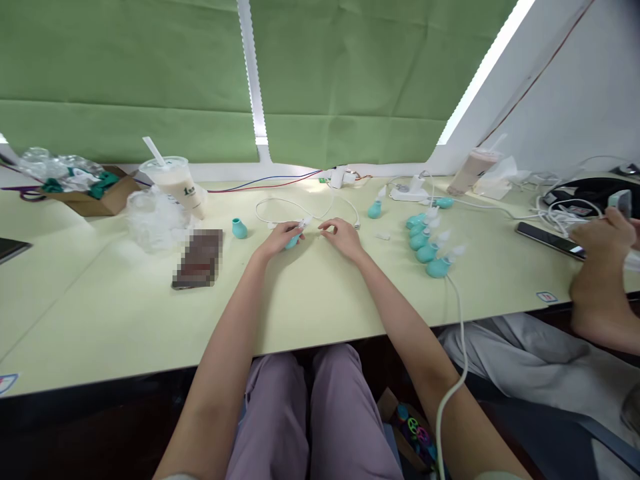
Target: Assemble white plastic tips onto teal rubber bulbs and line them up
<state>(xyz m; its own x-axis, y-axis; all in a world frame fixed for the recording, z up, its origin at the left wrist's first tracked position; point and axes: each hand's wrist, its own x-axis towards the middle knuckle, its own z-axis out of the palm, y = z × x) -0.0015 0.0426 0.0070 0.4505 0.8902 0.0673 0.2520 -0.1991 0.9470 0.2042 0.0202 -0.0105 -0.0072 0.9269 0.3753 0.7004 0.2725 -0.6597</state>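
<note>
The left hand [278, 240] had its fingers closed around a teal bulb [292, 243], whose pale tip [307, 221] poked up past them toward the right hand [345, 239]; the right fingers were bent, thumb and forefinger near each other and just beside that tip (whether they pinched anything small, I could not tell); left of the left fingers stood an open-necked bulb [239, 229]; right of the right fingers lay a small white piece [383, 236], and farther right a row of tipped bulbs [438, 269]; beyond both hands' fingers a white cable [280, 199] looped across the table [310, 307].
</note>
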